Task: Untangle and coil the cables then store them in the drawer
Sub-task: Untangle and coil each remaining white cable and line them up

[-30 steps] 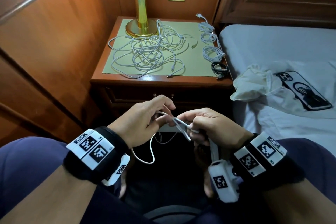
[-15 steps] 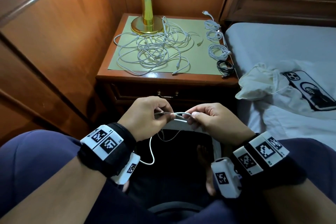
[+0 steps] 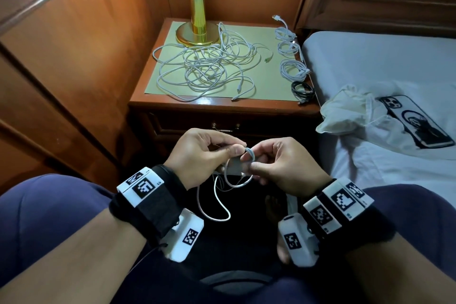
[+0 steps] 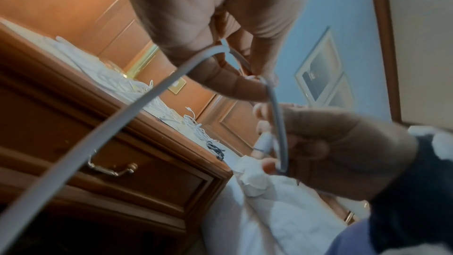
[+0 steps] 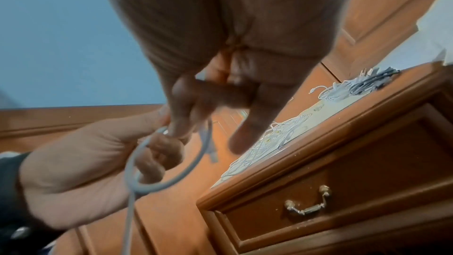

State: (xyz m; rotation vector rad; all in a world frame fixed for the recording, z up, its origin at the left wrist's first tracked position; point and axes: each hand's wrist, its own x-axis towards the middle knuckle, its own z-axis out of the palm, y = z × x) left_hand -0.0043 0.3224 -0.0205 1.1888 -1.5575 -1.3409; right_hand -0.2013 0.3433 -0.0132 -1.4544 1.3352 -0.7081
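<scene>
Both the left hand [image 3: 197, 153] and right hand [image 3: 278, 165] pinched the white cable [image 3: 248, 152] between them, its loop hanging below (the shut drawer [image 3: 197, 128] lay straight ahead).

Bedside items apart from the task.
Brass lamp [image 3: 197, 32] at nightstand's [image 3: 148, 103] back-left corner; phone [image 3: 417, 121] beside crumpled cloth [image 3: 345, 111] on bed [image 3: 382, 61].

A glossy, varnished wooden nightstand [image 3: 222, 106] is catching the light under a matt, paper-like olive mat [image 3: 271, 86]. A polished brass-coloured lamp [image 3: 197, 7] is gleaming on it beside a tangle [image 3: 204, 69] of smooth, white, plastic-coated cables. Metal handles [image 5: 307, 204] are shining on the wooden drawer [image 5: 343, 191]. Smooth wood panelling [image 3: 74, 44] is lining the walls. Rumpled white cloth is covering the bed [image 3: 382, 61], where a glossy phone [image 3: 417, 122] is lying.
</scene>
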